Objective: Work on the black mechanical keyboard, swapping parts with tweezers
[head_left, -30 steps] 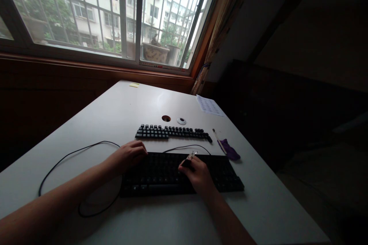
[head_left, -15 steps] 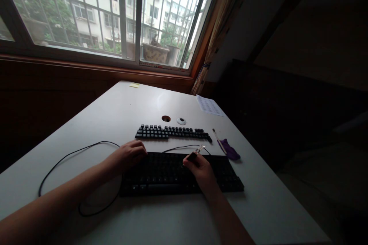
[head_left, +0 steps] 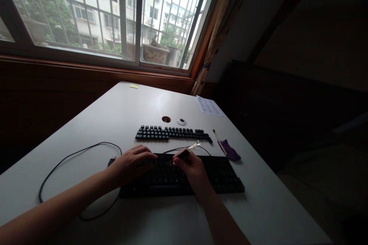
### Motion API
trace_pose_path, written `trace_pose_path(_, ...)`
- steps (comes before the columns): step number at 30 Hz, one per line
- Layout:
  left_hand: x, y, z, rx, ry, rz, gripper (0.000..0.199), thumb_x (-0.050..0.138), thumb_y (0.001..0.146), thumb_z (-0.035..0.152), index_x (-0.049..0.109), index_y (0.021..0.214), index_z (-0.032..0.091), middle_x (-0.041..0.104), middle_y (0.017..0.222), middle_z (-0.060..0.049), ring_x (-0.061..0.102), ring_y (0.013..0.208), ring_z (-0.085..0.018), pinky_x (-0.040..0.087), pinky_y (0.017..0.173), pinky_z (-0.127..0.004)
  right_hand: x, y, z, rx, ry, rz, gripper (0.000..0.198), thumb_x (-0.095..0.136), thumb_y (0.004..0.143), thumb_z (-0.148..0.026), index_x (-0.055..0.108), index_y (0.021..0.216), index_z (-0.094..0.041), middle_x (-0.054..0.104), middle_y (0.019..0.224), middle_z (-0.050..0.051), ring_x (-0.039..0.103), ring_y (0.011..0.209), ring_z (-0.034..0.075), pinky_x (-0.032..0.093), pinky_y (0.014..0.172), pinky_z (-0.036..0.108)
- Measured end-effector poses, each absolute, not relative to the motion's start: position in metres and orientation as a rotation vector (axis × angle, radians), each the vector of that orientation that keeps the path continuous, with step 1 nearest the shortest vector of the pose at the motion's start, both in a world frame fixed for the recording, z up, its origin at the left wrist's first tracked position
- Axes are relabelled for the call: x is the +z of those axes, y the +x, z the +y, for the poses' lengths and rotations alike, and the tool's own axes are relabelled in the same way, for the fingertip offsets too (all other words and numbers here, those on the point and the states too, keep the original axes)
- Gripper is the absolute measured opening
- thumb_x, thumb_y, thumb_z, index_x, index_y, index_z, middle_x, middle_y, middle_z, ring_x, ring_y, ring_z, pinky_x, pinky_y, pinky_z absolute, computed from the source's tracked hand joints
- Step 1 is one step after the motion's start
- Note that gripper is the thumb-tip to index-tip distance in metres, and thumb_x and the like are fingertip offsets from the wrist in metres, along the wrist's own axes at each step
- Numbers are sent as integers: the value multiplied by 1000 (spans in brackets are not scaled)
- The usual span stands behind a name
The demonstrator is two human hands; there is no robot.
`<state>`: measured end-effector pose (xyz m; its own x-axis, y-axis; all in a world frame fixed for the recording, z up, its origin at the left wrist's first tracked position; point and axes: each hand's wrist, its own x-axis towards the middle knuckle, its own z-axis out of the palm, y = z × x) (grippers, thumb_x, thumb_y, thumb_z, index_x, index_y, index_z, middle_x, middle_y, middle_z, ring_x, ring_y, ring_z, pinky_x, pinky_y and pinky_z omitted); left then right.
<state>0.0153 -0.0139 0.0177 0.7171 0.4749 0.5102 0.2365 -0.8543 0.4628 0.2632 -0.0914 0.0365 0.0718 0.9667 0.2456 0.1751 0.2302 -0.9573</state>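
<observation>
A black keyboard lies on the white desk, many of its keycaps taken off and too dark to make out singly. My left hand rests on its left part with the fingers stretched out, holding nothing visible. In my right hand is a keycap puller with a dark handle. Its pale forked end points up and away, while thin wires reach down toward the keys at the keyboard's middle. Loose black keycaps stand in rows behind the keyboard.
A black cable loops on the left, its plug beside my left wrist. To the right are a brush and a purple cloth. Farther back lie a printed sheet, a round cover and a desk hole.
My right hand has moved left with the puller, which now tilts lower. My left hand has slid right over the keyboard, its fingers straighter, and the cable's plug has come into view.
</observation>
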Motion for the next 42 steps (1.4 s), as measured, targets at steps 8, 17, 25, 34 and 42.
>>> trace_pose_path(8, 25, 17, -21, 822, 2243, 493, 24, 64, 94, 33, 68, 113, 20, 71, 99, -6, 67, 84, -16, 53, 75, -23, 33, 230, -83, 900, -1077, -1405, 11, 79, 78, -30, 73, 80, -22, 65, 78, 0, 62, 77, 18, 49, 72, 31)
trace_pose_path(17, 26, 18, -19, 739, 2040, 496, 23, 68, 90, 36, 72, 99, 16, 71, 91, -6, 65, 82, -16, 50, 74, -24, 26, 230, -86, 906, -993, -1449, 5, 80, 78, -26, 76, 80, -24, 67, 79, 0, 63, 77, 18, 50, 71, 30)
trace_pose_path(25, 22, 16, -14, 725, 1978, 481, 23, 71, 88, 35, 72, 99, 15, 70, 91, -6, 64, 84, -18, 49, 77, -25, 27, 231, -88, 912, -973, -1450, 9, 80, 77, -16, 77, 80, -24, 68, 79, -1, 63, 77, 18, 49, 72, 30)
trace_pose_path(34, 21, 19, -15, 724, 2066, 469, 18, 68, 90, 31, 72, 99, 16, 69, 91, -6, 65, 81, -17, 50, 75, -23, 21, 233, -87, 984, -999, -1412, 9, 78, 77, -16, 75, 82, -23, 67, 80, -1, 63, 76, 17, 49, 71, 29)
trace_pose_path(42, 26, 19, -19, 697, 2021, 395, 17, 69, 88, 27, 69, 100, 15, 67, 96, -8, 65, 85, -17, 52, 78, -26, 24, 230, -90, 1152, -919, -1294, 5, 76, 80, -19, 73, 84, -22, 65, 77, -2, 65, 71, 16, 50, 70, 29)
